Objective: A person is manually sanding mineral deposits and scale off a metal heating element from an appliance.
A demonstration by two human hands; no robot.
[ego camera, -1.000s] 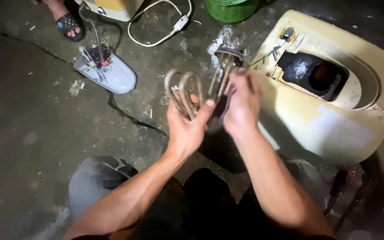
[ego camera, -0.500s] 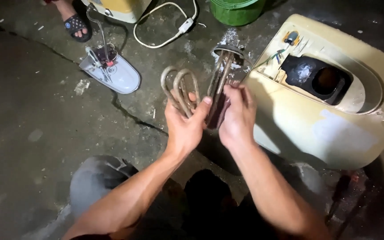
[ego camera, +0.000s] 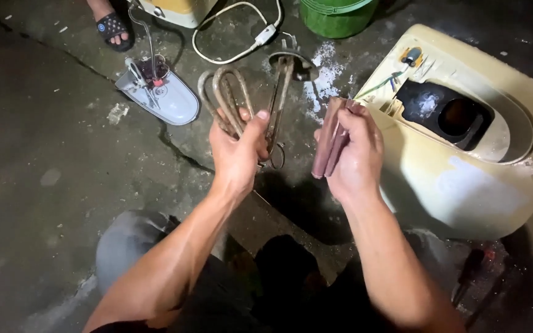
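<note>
just heater coil beside left hand

My view is lit by one hard source near the head camera: the hands and forearms glow bright, and the cream casing shows pale glare. The concrete floor falls off to dim at the left and bottom corners. Deep shadow pools beneath the arms. Focus is sharp centrally, softer toward the edges.
</note>
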